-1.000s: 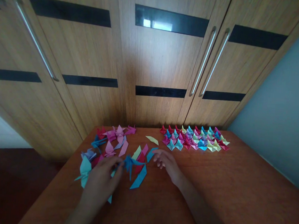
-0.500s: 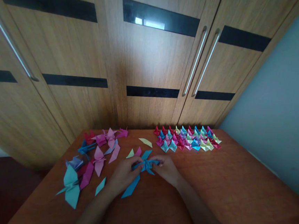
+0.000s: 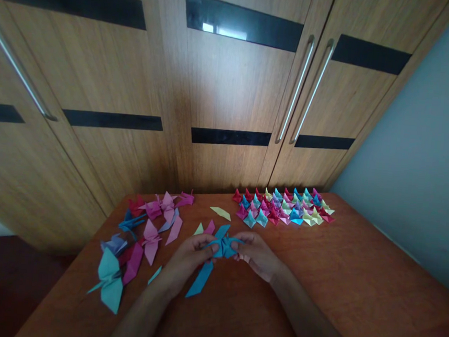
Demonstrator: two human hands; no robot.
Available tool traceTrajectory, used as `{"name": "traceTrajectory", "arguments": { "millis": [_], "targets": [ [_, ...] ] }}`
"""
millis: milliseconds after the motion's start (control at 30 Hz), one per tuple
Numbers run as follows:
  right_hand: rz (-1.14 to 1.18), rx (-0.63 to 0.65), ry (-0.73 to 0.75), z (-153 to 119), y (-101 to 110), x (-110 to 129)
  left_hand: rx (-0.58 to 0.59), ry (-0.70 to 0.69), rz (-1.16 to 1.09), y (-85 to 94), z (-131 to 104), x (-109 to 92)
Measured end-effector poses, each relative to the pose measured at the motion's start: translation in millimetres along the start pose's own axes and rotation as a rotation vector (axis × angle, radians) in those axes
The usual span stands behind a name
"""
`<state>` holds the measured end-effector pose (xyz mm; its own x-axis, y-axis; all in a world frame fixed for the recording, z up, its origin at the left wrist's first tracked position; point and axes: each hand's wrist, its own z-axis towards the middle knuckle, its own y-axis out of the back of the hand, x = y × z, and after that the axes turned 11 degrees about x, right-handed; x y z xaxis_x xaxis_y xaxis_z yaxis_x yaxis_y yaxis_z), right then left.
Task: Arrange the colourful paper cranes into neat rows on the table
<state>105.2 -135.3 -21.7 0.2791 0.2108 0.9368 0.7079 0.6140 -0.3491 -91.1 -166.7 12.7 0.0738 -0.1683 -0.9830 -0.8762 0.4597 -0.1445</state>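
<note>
A blue folded-paper piece (image 3: 224, 247), like an origami crane in the making of its folds, is pinched between both hands over the table. My left hand (image 3: 188, 260) is closed on its left side, thumb on top. My right hand (image 3: 258, 257) grips its right side with thumb and fingers. Just below my left hand lies a flat blue paper strip (image 3: 199, 280). Behind the hands another blue paper piece (image 3: 222, 231) sticks out, partly hidden. Beside it are a pink paper piece (image 3: 210, 227) and a pale green one (image 3: 199, 230).
On the left of the wooden table (image 3: 316, 292) lie several origami cranes, among them a turquoise crane (image 3: 110, 280) and a pink crane (image 3: 151, 242). Rows of small folded paper pieces (image 3: 284, 208) stand at the back right. A wooden wardrobe (image 3: 232, 85) rises behind the table.
Both hands have drawn in on the blue folded piece, and its middle now looks wider and flatter. The right fingers have shifted under its edge. The view has moved slightly.
</note>
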Motion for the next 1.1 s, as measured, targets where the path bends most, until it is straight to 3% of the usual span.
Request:
{"name": "traceTrajectory", "arguments": {
  "millis": [200,433,767,933,1100],
  "targets": [
    [0.221,0.048,0.047,0.9,-1.7,-4.9,0.081,-0.037,-0.299,1.9,0.1,10.6],
    [0.360,0.018,0.076,0.7,-2.4,-6.1,0.081,-0.081,-0.489,-0.6,2.3,12.5],
    [0.479,-0.088,0.124,5.0,-7.1,-4.9,0.042,-0.105,-0.524,0.9,1.9,15.0],
    [0.387,-0.120,0.106,8.0,-2.9,-7.6,-0.011,-0.042,-0.333,0.0,2.0,10.5],
    [0.263,-0.122,0.089,8.0,-1.8,-11.7,-0.052,-0.040,-0.321,-2.2,2.9,9.1]
  ]
}}
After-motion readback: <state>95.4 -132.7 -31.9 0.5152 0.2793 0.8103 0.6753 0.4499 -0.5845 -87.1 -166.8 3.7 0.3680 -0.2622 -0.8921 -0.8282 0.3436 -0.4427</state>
